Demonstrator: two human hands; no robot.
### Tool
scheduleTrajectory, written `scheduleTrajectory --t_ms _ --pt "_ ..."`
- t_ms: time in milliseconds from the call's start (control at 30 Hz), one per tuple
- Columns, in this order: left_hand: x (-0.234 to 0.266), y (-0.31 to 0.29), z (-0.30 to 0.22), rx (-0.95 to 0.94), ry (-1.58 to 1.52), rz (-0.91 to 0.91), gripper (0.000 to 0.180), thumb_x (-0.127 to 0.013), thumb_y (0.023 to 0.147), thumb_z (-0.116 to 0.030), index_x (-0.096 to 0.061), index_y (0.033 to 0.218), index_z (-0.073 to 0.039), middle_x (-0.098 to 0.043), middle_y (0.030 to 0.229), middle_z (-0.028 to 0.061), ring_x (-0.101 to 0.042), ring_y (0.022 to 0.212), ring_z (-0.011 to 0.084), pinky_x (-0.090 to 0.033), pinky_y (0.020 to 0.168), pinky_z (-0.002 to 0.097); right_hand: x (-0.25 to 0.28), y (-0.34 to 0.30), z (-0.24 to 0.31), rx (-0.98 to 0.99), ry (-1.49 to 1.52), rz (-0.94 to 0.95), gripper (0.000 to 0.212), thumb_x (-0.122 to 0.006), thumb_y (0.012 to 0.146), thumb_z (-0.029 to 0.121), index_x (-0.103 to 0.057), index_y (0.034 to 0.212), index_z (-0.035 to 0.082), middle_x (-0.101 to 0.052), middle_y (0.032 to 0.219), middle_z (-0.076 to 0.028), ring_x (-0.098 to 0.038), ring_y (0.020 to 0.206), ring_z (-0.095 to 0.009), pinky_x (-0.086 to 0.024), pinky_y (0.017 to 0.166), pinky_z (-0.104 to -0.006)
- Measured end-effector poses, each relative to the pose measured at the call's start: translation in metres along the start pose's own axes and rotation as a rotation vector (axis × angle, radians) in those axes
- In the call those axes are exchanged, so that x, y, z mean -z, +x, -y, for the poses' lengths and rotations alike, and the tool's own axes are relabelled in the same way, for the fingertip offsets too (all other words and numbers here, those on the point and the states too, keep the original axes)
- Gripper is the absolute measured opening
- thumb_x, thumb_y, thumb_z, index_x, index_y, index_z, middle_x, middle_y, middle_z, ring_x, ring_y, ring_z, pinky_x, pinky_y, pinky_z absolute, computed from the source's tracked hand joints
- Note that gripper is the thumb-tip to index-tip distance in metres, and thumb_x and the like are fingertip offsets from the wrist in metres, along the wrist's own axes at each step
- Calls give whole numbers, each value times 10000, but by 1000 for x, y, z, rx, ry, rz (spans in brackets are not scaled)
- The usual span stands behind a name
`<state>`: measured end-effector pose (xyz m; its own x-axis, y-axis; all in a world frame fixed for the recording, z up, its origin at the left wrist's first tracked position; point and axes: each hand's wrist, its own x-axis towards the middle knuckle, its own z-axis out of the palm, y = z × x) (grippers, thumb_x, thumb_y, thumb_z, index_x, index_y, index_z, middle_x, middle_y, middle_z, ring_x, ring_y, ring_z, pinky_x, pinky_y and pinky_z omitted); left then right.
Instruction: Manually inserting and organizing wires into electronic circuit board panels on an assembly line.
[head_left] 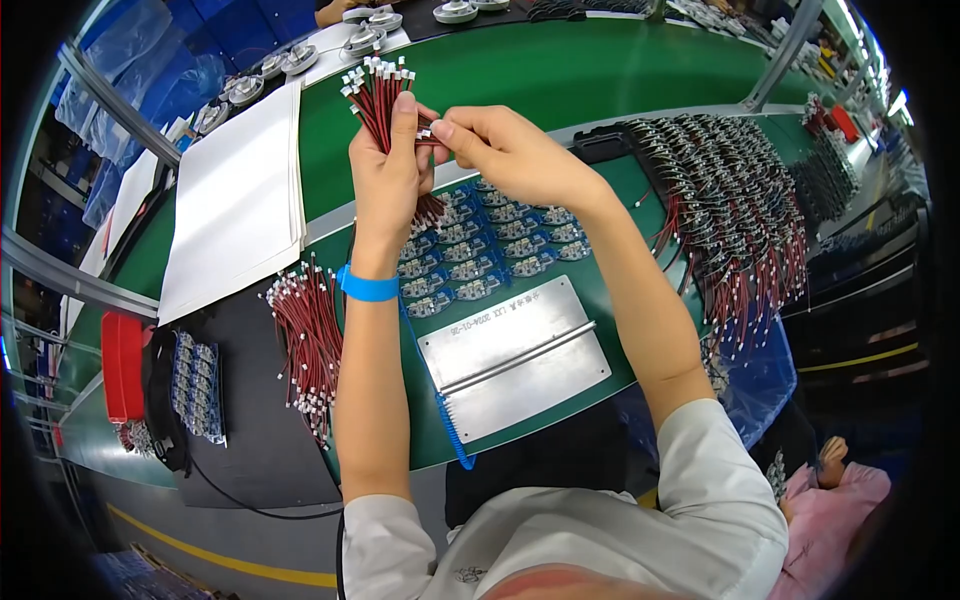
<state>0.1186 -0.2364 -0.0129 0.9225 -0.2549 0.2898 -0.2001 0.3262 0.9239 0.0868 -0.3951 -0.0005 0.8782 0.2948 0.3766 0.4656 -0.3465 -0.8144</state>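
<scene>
My left hand (pixel 388 175), with a blue band (pixel 367 286) on its wrist, is closed round an upright bundle of red and black wires (pixel 378 92) tipped with white connectors. Thumb and forefinger of my right hand (pixel 505 150) pinch a wire with a small white connector beside that bundle. Below both hands lie several panels of blue circuit boards (pixel 470 250), partly covered by my left hand. Nearer to me is a silver metal plate (pixel 515 365) with a raised bar across it. A second pile of red and black wires (pixel 308 345) lies left of my left forearm.
White sheets (pixel 235 200) lie at the left, near a red bin (pixel 122 365) and more circuit boards (pixel 197 385). Wired boards (pixel 725 190) are heaped at the right. A green conveyor belt (pixel 560 70) runs behind. A person in pink (pixel 830 520) is at the lower right.
</scene>
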Motion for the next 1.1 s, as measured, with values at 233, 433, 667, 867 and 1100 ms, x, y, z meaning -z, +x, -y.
scheduleTrajectory --t_ms 233,433,667,867,1100 --pt "8 1 -9 53 -100 15 341 -524 1035 -337 -589 1189 -40 -492 653 -15 -283 429 15 -198 395 201 -5 1 5 -30 -93 -86 319 -576 1008 301 -603 912 -2 -425 676 32 -369 632 -67 -328 545 -250" --pt "16 4 0 158 -400 157 213 -463 1051 -241 -479 1166 -63 -474 764 19 -266 446 35 -195 389 209 -5 7 1 -72 90 -331 313 -724 910 319 -638 919 18 -488 673 48 -389 612 -44 -326 534 -240" --pt "-3 -2 -1 145 -213 217 150 -538 1021 -182 -470 1109 -81 -506 830 8 -329 476 35 -227 396 201 -14 11 -11 -25 463 -423 173 -746 889 200 -689 904 37 -668 757 -1 -519 652 -37 -352 568 -208" --pt "-4 -2 0 190 -345 171 158 -530 1029 -209 -518 1057 -54 -505 811 -1 -320 476 30 -223 399 201 -14 8 -5 -64 532 -400 161 -729 908 201 -686 904 46 -647 722 19 -514 661 -27 -356 586 -198" --pt "-11 0 9 137 -224 104 193 -518 1041 -246 -501 1057 -54 -500 746 2 -337 478 27 -233 392 200 -31 21 -30 119 434 -600 180 -674 959 241 -660 928 64 -589 724 54 -427 613 8 -296 498 -202"
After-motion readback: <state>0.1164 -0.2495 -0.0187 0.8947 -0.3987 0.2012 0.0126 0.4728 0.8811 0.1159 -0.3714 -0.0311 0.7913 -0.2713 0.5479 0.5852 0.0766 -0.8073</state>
